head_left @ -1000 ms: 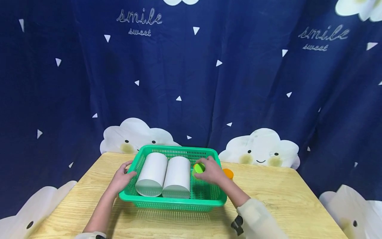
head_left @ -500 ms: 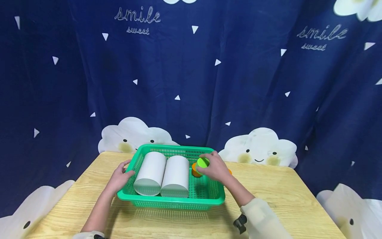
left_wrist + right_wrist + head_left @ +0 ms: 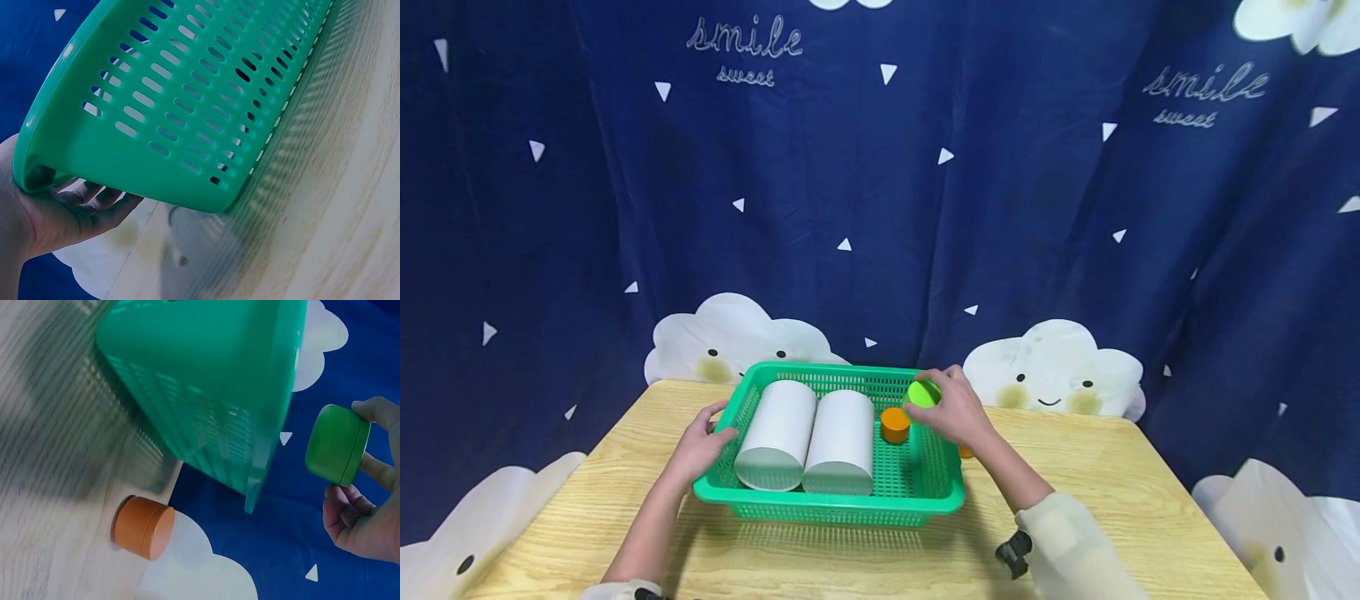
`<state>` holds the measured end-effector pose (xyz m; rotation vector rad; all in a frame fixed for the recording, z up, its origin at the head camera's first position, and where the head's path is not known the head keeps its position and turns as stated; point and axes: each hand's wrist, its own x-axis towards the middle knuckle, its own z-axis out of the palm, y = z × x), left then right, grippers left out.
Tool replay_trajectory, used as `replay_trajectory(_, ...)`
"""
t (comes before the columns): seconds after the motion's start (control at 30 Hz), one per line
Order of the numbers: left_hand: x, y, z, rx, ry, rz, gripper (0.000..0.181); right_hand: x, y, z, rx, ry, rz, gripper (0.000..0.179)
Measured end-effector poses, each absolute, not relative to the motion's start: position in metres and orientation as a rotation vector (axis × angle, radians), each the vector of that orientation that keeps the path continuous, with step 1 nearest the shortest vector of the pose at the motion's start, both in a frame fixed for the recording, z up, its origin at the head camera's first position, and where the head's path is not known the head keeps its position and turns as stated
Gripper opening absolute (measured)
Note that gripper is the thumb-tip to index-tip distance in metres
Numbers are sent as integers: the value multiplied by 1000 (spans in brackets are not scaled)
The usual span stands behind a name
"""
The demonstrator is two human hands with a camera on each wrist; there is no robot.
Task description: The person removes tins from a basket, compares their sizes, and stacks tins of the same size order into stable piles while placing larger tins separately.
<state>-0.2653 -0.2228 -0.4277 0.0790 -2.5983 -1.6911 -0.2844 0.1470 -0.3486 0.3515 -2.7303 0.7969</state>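
My left hand (image 3: 702, 447) grips the left rim of a green plastic basket (image 3: 842, 504), thumb over the edge and fingers on its outer side, as the left wrist view shows. Above the basket's right side, my right hand (image 3: 958, 408) pinches a small round green jar (image 3: 336, 445) between thumb and fingers. That jar is clear of the basket in the right wrist view. Inside the basket lie two white cylinders (image 3: 778, 433), side by side on the left. Right of them, a small orange jar (image 3: 895, 424) stands on the basket floor.
Another orange jar (image 3: 142, 526) stands on the wooden table (image 3: 1075, 500) just outside the basket's right side, mostly hidden behind my right forearm in the head view. A dark blue curtain (image 3: 865, 167) with clouds hangs behind the table.
My right hand has raised the green jar and moved it right, away from the orange jar in the basket, which now shows fully. My left hand stays on the rim.
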Motion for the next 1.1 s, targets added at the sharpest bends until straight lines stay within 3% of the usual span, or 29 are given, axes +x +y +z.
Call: replay_trajectory(1.1, -264, -223, -426, 81, -2617, -1679, 60, -296, 203, -352, 229, -2726, 772, 50)
